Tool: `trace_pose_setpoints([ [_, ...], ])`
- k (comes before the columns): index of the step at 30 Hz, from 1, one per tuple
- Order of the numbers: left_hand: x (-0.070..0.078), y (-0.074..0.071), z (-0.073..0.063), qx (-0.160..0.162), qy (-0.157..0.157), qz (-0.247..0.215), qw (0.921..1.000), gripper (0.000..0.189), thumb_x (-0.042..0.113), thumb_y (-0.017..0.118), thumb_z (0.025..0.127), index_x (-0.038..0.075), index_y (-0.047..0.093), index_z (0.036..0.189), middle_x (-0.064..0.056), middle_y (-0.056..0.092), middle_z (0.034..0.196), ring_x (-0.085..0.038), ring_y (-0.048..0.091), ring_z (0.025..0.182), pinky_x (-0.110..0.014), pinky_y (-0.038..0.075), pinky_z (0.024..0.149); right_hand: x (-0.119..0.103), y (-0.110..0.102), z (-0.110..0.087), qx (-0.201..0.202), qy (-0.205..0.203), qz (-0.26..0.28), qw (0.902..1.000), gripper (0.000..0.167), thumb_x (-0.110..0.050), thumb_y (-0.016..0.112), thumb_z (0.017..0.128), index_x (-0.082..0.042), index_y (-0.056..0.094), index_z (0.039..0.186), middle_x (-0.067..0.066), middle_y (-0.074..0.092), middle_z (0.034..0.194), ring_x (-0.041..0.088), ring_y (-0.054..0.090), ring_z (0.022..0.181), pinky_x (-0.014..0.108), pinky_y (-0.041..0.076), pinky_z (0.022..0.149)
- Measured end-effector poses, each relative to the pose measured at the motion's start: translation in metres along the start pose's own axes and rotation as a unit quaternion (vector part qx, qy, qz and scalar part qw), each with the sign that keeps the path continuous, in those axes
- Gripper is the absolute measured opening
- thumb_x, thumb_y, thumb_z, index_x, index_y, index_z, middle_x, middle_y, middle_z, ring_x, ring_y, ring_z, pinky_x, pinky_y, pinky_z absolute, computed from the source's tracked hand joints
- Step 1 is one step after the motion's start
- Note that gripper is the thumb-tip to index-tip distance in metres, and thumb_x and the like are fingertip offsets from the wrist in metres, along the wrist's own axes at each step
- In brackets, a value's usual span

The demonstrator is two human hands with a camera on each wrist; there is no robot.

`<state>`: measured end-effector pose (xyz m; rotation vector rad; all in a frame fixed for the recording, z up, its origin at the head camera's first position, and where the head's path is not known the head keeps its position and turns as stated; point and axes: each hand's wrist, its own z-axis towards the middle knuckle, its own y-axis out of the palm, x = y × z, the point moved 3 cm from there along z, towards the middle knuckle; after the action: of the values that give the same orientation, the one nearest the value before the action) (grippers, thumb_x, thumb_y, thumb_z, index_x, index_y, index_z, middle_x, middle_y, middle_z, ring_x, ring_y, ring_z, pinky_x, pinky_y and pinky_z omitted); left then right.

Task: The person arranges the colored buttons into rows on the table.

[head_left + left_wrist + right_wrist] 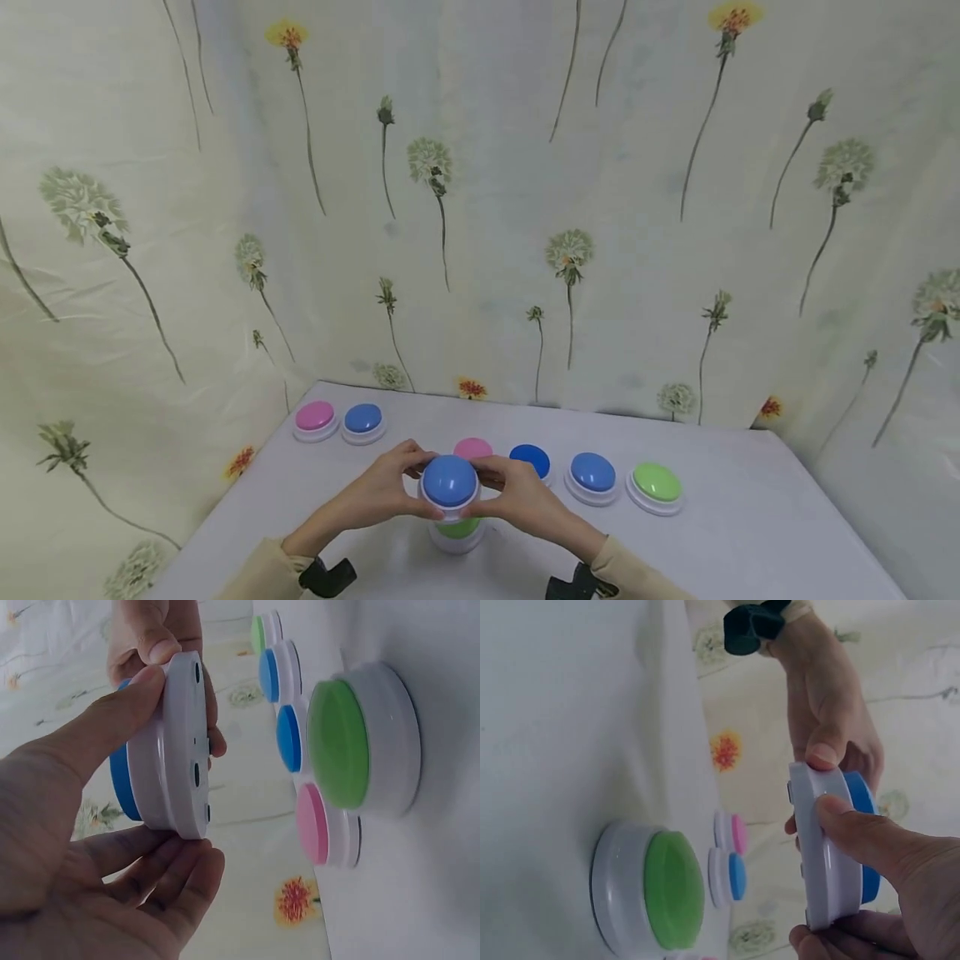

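Both hands hold one round push button with a blue dome (450,481) and white base, raised off the table. My left hand (381,490) grips it from the left, thumb on the near side and fingers at the far side. From the right, my right hand (527,500) grips it the same way. In the left wrist view the underside of the blue button (161,750) shows small dark holes. Standing on the table below, apart from it, is a button with a green dome (337,742); the head view shows it partly hidden.
At the back left stand a pink button (315,416) and a blue button (363,419). Behind the hands is another pink button (473,448), partly covered. To the right are two blue buttons (530,458) and a green button (657,482). A flowered curtain (480,208) surrounds the white table (750,517).
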<state>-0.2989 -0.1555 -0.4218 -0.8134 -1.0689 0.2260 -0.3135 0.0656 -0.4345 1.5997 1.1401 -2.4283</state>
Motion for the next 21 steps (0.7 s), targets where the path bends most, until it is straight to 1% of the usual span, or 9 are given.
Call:
trace_pose_setpoints([
  [2,0.005,0.008,0.007,-0.004,0.007,0.007,0.9999,0.072,0.048,0.084,0.069,0.013,0.061,0.128,0.008,0.053,0.104,-0.01,0.055,0.101,-0.034,0.051,0.091,0.003,-0.008,-0.007,0.006,0.001,-0.007,1.0,0.068,-0.039,0.082,0.074,-0.011,0.057,0.131,0.008,0.062,0.129,0.025,0.061,0.119,0.04,0.051,0.096],
  [5,0.011,0.021,0.016,-0.01,0.019,0.018,0.9996,0.072,0.047,0.084,0.068,0.012,0.061,0.127,0.007,0.052,0.104,-0.009,0.054,0.101,-0.036,0.051,0.093,0.01,-0.017,-0.017,0.012,0.002,-0.025,0.9996,0.07,-0.04,0.081,0.074,-0.009,0.056,0.132,0.01,0.061,0.13,0.025,0.06,0.119,0.035,0.051,0.096],
  [7,0.014,0.031,0.021,-0.018,0.024,0.023,0.9993,0.073,0.047,0.084,0.068,0.012,0.06,0.128,0.006,0.051,0.107,-0.01,0.053,0.103,-0.038,0.051,0.094,0.016,-0.023,-0.024,0.018,0.003,-0.043,0.9989,0.071,-0.041,0.081,0.074,-0.007,0.056,0.131,0.011,0.061,0.129,0.026,0.061,0.119,0.033,0.052,0.095],
  [9,0.017,0.04,0.026,-0.024,0.025,0.026,0.999,0.073,0.046,0.084,0.069,0.013,0.059,0.129,0.005,0.051,0.112,-0.011,0.052,0.107,-0.04,0.05,0.096,0.021,-0.029,-0.031,0.021,0.005,-0.051,0.9985,0.071,-0.041,0.081,0.074,-0.007,0.056,0.13,0.011,0.062,0.129,0.026,0.061,0.118,0.034,0.052,0.095],
  [11,0.02,0.05,0.031,-0.03,0.023,0.033,0.9987,0.075,0.047,0.084,0.068,0.014,0.058,0.131,0.005,0.05,0.116,-0.012,0.051,0.11,-0.039,0.049,0.096,0.026,-0.035,-0.037,0.024,0.008,-0.052,0.9983,0.07,-0.041,0.081,0.073,-0.008,0.057,0.13,0.011,0.062,0.128,0.026,0.061,0.118,0.036,0.051,0.096],
  [14,0.026,0.062,0.041,-0.043,0.018,0.048,0.9978,0.078,0.047,0.084,0.068,0.012,0.057,0.132,0.002,0.051,0.119,-0.011,0.051,0.11,-0.034,0.05,0.095,0.032,-0.045,-0.047,0.032,0.014,-0.061,0.9976,0.069,-0.04,0.082,0.072,-0.008,0.058,0.128,0.011,0.062,0.127,0.028,0.061,0.117,0.039,0.051,0.096],
  [17,0.031,0.074,0.052,-0.062,0.009,0.07,0.9956,0.082,0.043,0.086,0.068,0.006,0.055,0.134,0.0,0.053,0.117,-0.009,0.053,0.106,-0.03,0.051,0.094,0.04,-0.052,-0.054,0.039,0.029,-0.083,0.9954,0.069,-0.039,0.083,0.071,-0.007,0.058,0.126,0.012,0.063,0.124,0.029,0.062,0.115,0.042,0.051,0.095],
  [19,0.033,0.082,0.058,-0.073,0.002,0.081,0.9941,0.082,0.04,0.087,0.067,0.004,0.055,0.134,0.0,0.053,0.116,-0.007,0.053,0.104,-0.028,0.051,0.094,0.045,-0.055,-0.059,0.043,0.034,-0.096,0.9939,0.068,-0.039,0.084,0.07,-0.006,0.059,0.124,0.012,0.064,0.122,0.029,0.063,0.114,0.042,0.052,0.094],
  [21,0.034,0.091,0.061,-0.081,0.005,0.105,0.9912,0.082,0.04,0.087,0.067,0.003,0.056,0.132,0.001,0.054,0.113,-0.006,0.053,0.101,-0.026,0.051,0.093,0.051,-0.055,-0.063,0.04,0.039,-0.105,0.9929,0.068,-0.041,0.084,0.069,-0.007,0.06,0.123,0.01,0.065,0.121,0.029,0.064,0.112,0.043,0.052,0.093],
])
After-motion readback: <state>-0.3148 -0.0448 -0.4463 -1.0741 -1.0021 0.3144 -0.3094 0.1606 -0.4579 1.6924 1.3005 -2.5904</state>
